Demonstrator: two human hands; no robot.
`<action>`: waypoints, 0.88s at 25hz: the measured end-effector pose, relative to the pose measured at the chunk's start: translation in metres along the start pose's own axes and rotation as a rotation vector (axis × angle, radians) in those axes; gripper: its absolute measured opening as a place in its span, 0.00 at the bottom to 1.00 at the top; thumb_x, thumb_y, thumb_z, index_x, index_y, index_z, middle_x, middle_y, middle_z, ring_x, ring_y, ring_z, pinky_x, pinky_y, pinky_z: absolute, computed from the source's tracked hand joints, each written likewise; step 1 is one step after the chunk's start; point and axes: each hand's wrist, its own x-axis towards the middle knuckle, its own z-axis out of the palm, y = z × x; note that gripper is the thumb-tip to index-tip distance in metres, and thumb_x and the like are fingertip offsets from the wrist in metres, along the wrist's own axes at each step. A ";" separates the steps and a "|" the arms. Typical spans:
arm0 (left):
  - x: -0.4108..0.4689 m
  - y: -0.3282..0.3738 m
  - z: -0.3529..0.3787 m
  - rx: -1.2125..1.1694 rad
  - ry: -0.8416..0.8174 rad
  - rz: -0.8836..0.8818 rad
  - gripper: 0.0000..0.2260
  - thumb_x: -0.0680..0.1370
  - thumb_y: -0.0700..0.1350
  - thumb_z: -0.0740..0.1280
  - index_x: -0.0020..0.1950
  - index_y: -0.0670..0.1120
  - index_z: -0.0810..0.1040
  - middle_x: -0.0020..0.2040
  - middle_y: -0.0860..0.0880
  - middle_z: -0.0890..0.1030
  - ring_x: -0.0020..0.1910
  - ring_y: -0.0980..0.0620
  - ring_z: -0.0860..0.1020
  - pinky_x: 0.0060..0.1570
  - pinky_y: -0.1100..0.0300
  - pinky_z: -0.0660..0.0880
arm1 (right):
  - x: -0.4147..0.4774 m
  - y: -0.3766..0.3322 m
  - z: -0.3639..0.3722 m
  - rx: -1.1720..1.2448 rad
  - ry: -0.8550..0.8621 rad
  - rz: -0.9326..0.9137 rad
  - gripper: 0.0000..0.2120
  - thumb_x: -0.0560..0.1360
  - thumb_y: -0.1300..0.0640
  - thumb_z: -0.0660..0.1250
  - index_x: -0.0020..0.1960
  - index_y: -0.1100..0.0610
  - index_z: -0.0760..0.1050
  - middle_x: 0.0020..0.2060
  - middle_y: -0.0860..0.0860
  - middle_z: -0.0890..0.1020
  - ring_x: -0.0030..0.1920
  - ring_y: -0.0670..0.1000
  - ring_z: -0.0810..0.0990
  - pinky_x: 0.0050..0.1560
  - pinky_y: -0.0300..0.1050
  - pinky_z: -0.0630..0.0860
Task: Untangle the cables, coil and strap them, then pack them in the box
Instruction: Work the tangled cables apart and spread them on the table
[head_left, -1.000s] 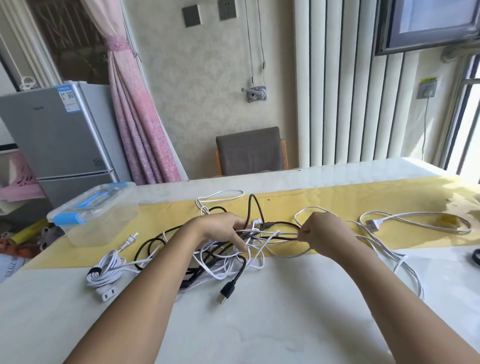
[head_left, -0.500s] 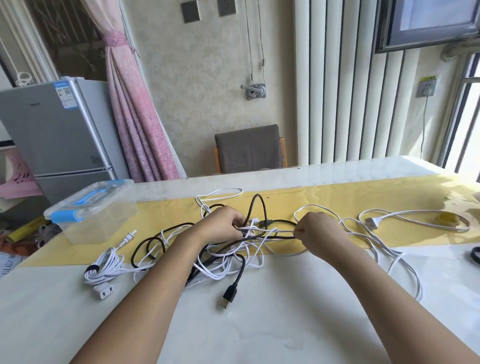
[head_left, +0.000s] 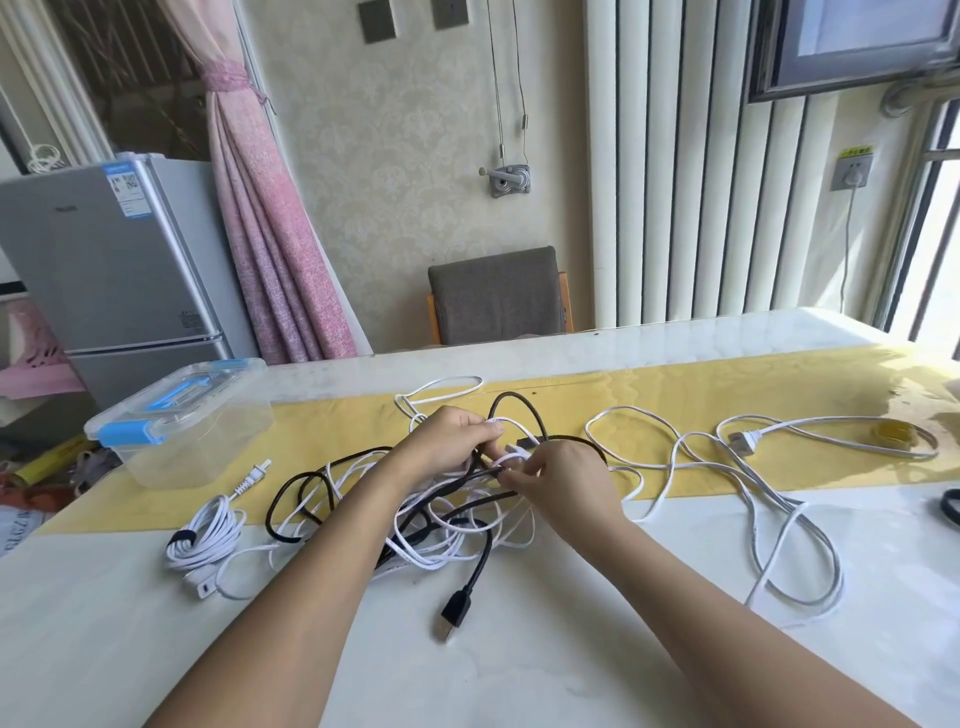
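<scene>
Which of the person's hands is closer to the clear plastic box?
Left. The left hand, gripping the cables, is to the right of the box; the right hand, pinching them too, lies even farther right.

On the table (head_left: 519, 670) I see the box (head_left: 179, 421) at left, a coiled cable (head_left: 205, 535) before it, the tangle (head_left: 436, 530) central, a loose cable (head_left: 779, 525) right.

Free tabletop (head_left: 519, 675) at front; cable tangle (head_left: 441, 540) ctr, box (head_left: 182, 436) far left
</scene>
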 end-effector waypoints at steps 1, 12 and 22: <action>-0.002 0.000 0.001 -0.001 -0.011 0.012 0.16 0.77 0.55 0.65 0.32 0.50 0.82 0.42 0.44 0.85 0.42 0.50 0.78 0.59 0.52 0.73 | 0.000 -0.001 0.001 -0.056 0.000 0.015 0.18 0.73 0.44 0.68 0.43 0.61 0.78 0.38 0.55 0.80 0.41 0.55 0.77 0.39 0.48 0.70; -0.007 0.001 0.020 -0.182 0.132 0.060 0.15 0.75 0.40 0.70 0.34 0.48 0.66 0.26 0.55 0.68 0.23 0.60 0.66 0.29 0.64 0.62 | 0.006 0.009 -0.003 0.098 -0.124 0.133 0.09 0.69 0.63 0.66 0.47 0.63 0.80 0.37 0.55 0.76 0.39 0.56 0.74 0.30 0.42 0.62; 0.025 0.001 -0.012 -0.485 0.530 0.020 0.08 0.78 0.32 0.60 0.42 0.43 0.71 0.40 0.49 0.80 0.36 0.53 0.76 0.33 0.67 0.71 | 0.000 0.010 -0.035 0.734 -0.244 0.028 0.17 0.70 0.74 0.55 0.32 0.54 0.70 0.34 0.50 0.78 0.37 0.50 0.68 0.35 0.42 0.62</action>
